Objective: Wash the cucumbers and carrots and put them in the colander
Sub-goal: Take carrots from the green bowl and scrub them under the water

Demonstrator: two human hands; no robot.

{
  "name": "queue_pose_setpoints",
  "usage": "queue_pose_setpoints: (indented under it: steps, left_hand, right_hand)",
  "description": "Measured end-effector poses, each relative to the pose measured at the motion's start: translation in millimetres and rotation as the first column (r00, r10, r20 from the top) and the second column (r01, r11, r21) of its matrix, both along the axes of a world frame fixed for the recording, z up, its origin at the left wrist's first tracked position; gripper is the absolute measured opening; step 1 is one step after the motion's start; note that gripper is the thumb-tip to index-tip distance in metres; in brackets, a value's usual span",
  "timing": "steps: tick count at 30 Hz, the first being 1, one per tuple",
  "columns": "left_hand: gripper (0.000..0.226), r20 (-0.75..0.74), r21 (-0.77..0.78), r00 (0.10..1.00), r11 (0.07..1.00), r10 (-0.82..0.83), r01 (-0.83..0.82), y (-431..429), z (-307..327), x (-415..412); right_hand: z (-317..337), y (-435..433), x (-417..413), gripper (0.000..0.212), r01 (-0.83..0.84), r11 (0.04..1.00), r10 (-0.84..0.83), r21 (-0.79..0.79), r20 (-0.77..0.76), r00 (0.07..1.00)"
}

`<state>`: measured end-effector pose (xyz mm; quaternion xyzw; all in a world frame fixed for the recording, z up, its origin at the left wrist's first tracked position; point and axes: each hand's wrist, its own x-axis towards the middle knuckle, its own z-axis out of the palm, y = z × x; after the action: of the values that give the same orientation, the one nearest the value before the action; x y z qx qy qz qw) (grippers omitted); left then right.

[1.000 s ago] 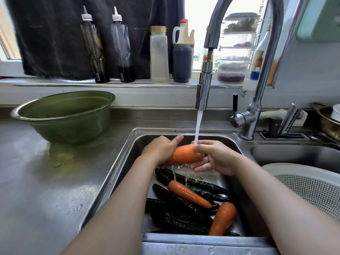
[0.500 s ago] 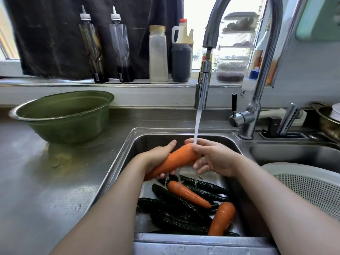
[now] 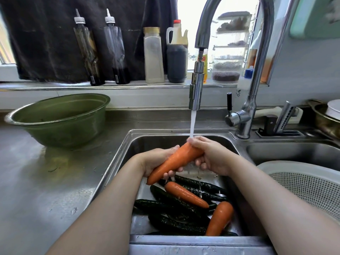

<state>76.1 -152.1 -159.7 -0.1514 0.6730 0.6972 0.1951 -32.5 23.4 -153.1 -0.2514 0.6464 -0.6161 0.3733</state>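
Over the steel sink (image 3: pixel 117 159) both my hands hold one large carrot (image 3: pixel 174 161) under the running tap water (image 3: pixel 192 124). My left hand (image 3: pixel 156 161) curls round the carrot's lower part. My right hand (image 3: pixel 209 155) grips its upper end, where the stream lands. The carrot slants down to the left. Below, in the sink, lie two more carrots (image 3: pixel 185 195) (image 3: pixel 219 218) on top of several dark cucumbers (image 3: pixel 174 205). The white colander (image 3: pixel 301 183) sits at the right, in the second basin.
A chrome faucet (image 3: pixel 248 111) arches over the sink. A green bowl (image 3: pixel 58 118) stands on the wet steel counter (image 3: pixel 46 190) at the left. Bottles (image 3: pixel 117 50) line the window ledge. A pot with a plate (image 3: pixel 329 116) is at the far right.
The carrot has tilted from nearly level to slanting down-left. My left hand slid lower along it, and my right hand now covers its upper tip under the stream.
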Motion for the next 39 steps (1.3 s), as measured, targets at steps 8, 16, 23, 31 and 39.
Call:
queue_pose_setpoints:
  steps: [8, 16, 23, 31, 39]
  left_hand:
    - [0.047, -0.040, 0.308, 0.997, 0.950, 0.070, -0.054, -10.0, 6.0, -0.7]
    - [0.040, 0.125, 0.284, 0.981, 0.942, 0.148, -0.179, -31.2, -11.7, -0.6]
    - [0.031, 0.364, 0.098, 0.855, 0.898, 0.368, -0.429, -47.2, -26.3, 8.7]
    - [0.041, 0.146, 0.409, 0.870, 0.772, 0.471, -0.487, -35.2, -10.9, 0.5]
    - [0.051, -0.088, 0.615, 0.951, 0.767, 0.297, -0.182, 16.1, 2.2, -11.8]
  right_hand:
    - [-2.5, 1.9, -26.4, 0.042, 0.415, 0.906, -0.422, 0.090, 0.294, 0.858]
    - [10.4, 25.9, -23.3, 0.038, 0.102, 0.986, -0.041, -0.133, 0.399, 0.916]
    - [8.3, 5.7, -1.2, 0.035, -0.024, 0.981, 0.084, -0.191, 0.315, 0.945]
    - [-5.2, -1.7, -4.8, 0.028, 0.142, 0.989, -0.141, 0.033, -0.024, 0.990]
    - [-22.4, 12.7, -35.1, 0.037, 0.375, 0.836, -0.445, 0.401, 0.093, 0.891]
